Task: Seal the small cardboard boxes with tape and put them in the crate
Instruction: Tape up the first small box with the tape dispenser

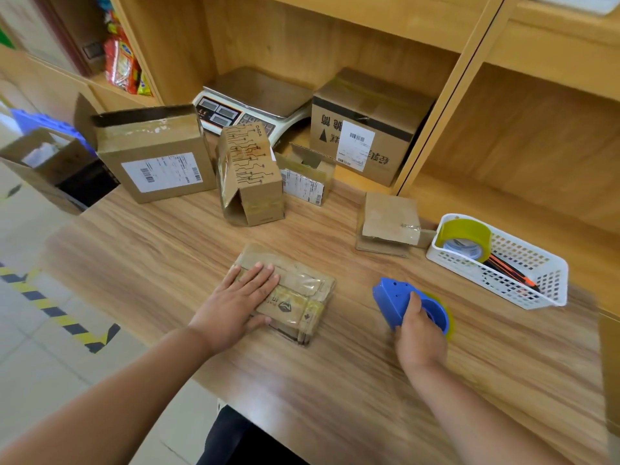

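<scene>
Two hands: left (240, 298) lies flat (fingers straight) on the small box (295, 297), right (419, 333) grips the tape dispenser (399, 303).

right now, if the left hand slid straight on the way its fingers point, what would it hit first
Past the flat box under it, the left hand would cross bare table, then probably meet the small open labelled box; depth is unclear.
</scene>
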The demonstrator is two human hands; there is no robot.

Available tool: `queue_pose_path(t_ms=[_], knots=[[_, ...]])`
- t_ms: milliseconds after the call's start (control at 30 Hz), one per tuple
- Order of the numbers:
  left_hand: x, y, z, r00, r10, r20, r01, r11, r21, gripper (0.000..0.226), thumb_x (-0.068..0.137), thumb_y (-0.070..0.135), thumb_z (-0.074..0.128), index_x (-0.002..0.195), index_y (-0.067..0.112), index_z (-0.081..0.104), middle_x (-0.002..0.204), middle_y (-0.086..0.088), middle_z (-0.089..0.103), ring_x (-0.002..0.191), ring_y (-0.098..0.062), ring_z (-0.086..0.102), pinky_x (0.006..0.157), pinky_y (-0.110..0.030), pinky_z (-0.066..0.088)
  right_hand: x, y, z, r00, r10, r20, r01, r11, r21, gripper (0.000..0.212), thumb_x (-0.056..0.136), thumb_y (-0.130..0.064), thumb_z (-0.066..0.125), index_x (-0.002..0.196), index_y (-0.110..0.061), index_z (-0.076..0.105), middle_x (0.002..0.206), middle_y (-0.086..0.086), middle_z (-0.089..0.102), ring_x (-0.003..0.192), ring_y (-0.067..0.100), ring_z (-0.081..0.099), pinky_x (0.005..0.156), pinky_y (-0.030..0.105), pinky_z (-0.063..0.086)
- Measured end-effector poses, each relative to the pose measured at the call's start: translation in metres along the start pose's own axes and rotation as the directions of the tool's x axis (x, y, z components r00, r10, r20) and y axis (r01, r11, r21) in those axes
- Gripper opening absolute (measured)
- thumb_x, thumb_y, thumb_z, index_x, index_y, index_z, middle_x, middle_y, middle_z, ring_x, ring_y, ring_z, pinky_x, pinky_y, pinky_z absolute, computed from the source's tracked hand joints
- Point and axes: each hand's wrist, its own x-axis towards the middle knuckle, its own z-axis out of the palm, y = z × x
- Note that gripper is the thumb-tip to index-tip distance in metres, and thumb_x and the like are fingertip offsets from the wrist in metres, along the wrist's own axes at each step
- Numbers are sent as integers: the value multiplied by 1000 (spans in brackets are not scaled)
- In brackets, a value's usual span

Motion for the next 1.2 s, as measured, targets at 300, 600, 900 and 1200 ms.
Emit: queue_pose_path(t_ms=[300, 600, 900, 1200], knots=[[4, -11, -6, 994, 83, 75, -85, 996, 24, 73, 96, 61, 7, 146, 16, 36, 150, -4, 38, 144, -18, 15, 116, -36, 3, -11, -15, -31, 998, 66, -22, -65, 997, 49, 64, 93, -18, 50, 147, -12, 16, 129, 5, 55, 115, 31, 50, 97, 33, 36], [13, 8, -69, 998, -61, -20, 37, 802, -596, 74, 88, 63, 42, 147, 21, 30, 146, 4, 39, 136, -10, 32, 102, -10, 20, -36, -59, -65, 895, -215, -392, 344, 890, 298, 68, 66, 8, 70, 128, -7, 47, 116, 11, 65, 109, 23, 54, 97, 28, 23], [20, 2, -124, 999, -26, -46, -28, 486, -873, 73, 88, 29, 66, 148, 35, 26, 149, 16, 33, 111, 14, 43, 89, 0, 28, -64, -101, -97, 743, -407, -532, 596, 763, 249, 55, 72, -15, 53, 126, -20, 44, 118, -23, 43, 125, -23, 16, 100, 34, 33], [23, -21, -143, 1000, -14, -19, -11, 414, -910, 48, 80, 20, 75, 119, 39, 56, 112, 27, 58, 100, 7, 48, 79, -4, 36, -70, -123, -111, 726, -468, -504, 624, 756, 198, 49, 76, -18, 51, 124, -19, 46, 111, -12, 55, 130, -20, 11, 104, 31, 26]])
